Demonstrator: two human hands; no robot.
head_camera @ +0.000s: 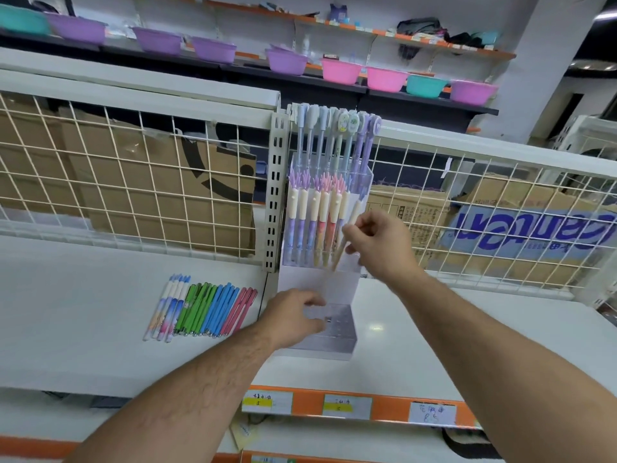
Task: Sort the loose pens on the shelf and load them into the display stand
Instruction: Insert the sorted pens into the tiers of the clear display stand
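Observation:
A clear tiered display stand (320, 285) stands on the white shelf (83, 329). Its back row holds tall pens with round toppers (334, 135), and its middle row holds cream-capped pens with tufted tops (314, 215). My right hand (377, 242) pinches one cream-capped pen (347, 235), tilted, with its tip at the right end of the middle row. My left hand (293, 317) rests on the stand's low front tier, fingers curled over its left edge. Loose pens lie in a row left of the stand: pastel patterned ones (167, 307), green (192, 309), blue (220, 309) and pink (242, 307).
A white wire grid panel (133, 182) backs the shelf, with cardboard boxes (100, 168) behind it. A slotted metal upright (275, 192) stands just left of the stand. Orange price strips with labels (347, 407) run along the shelf's front edge. Coloured plastic bowls (340, 70) sit on higher shelves.

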